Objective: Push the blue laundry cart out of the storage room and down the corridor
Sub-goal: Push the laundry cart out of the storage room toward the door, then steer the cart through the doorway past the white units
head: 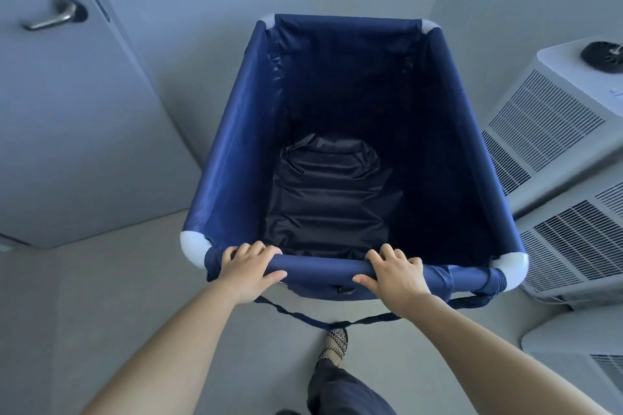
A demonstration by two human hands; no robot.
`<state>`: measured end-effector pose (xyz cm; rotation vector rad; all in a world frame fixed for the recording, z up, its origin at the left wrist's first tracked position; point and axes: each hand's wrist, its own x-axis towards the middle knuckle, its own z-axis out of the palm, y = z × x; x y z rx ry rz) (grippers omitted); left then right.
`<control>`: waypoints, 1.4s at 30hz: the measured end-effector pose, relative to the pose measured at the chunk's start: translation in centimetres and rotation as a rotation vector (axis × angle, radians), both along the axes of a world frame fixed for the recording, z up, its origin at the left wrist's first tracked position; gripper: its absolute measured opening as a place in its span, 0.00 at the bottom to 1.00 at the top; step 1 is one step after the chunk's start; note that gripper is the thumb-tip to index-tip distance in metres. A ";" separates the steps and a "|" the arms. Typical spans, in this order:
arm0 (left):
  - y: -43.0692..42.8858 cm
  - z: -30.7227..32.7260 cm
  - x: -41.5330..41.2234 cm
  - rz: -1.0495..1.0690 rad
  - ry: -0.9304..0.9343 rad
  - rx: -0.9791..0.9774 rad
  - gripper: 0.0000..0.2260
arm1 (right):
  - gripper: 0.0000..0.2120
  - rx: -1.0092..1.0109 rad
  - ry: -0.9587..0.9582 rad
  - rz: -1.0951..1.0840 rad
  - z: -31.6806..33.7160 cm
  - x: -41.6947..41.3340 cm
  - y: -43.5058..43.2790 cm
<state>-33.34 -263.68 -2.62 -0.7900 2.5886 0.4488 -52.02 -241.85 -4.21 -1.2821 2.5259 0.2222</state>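
Observation:
The blue laundry cart [236, 131] fills the middle of the head view, a deep navy fabric bin with white rounded corner pieces. Inside it lies only a dark folded liner on the bottom. My left hand [251, 268] grips the near top rail toward its left end, fingers curled over the rail. My right hand [396, 271] grips the same rail right of centre. A dark strap [293, 313] hangs loose below the rail.
A grey door [67, 118] with a metal lever handle [54, 18] stands at the left. White vented appliance units [553, 131] are stacked close along the cart's right side. A plain wall is just beyond the cart. My foot [335, 344] is on the pale floor.

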 end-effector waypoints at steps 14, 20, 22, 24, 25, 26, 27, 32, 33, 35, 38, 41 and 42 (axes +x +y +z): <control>-6.4 -0.6 -10.5 -0.013 -0.019 -0.131 0.19 | 0.24 -0.085 -0.040 -0.029 0.2 -9.0 -7.2; -9.3 -0.7 -13.1 -0.036 -0.075 -0.024 0.20 | 0.25 -0.037 -0.051 -0.073 0.5 -12.1 -8.2; -10.2 -0.5 -14.0 -0.068 -0.102 -0.022 0.18 | 0.25 -0.020 -0.028 -0.076 0.4 -12.5 -9.0; -11.2 -0.3 -15.1 -0.105 -0.125 -0.018 0.18 | 0.25 -0.011 -0.014 -0.080 0.4 -13.1 -9.6; -11.8 -0.1 -15.6 -0.127 -0.133 -0.009 0.18 | 0.25 -0.008 -0.009 -0.082 0.3 -13.4 -9.8; -12.5 0.1 -16.1 -0.154 -0.146 0.008 0.17 | 0.25 -0.004 -0.008 -0.082 0.3 -13.7 -10.1; -13.2 0.3 -16.5 -0.184 -0.166 0.033 0.17 | 0.25 0.002 -0.011 -0.084 0.2 -13.8 -10.3; -15.7 0.5 -17.4 -0.282 -0.206 0.086 0.17 | 0.25 0.024 -0.016 -0.154 -0.4 -12.9 -11.3; -16.1 0.5 -17.7 -0.295 -0.201 0.072 0.18 | 0.25 0.022 -0.024 -0.169 -0.3 -12.9 -11.7; -16.9 0.7 -18.4 -0.315 -0.201 0.051 0.18 | 0.25 0.020 -0.038 -0.190 0.1 -13.2 -12.5; -18.0 0.8 -19.4 -0.321 -0.188 -0.001 0.18 | 0.25 0.008 -0.052 -0.225 0.6 -13.4 -13.7; -18.3 0.5 -19.7 -0.311 -0.143 -0.091 0.18 | 0.24 -0.031 -0.069 -0.263 0.8 -13.3 -14.5; -18.3 0.4 -19.7 -0.298 -0.124 -0.115 0.19 | 0.24 -0.041 -0.072 -0.268 0.8 -13.3 -14.7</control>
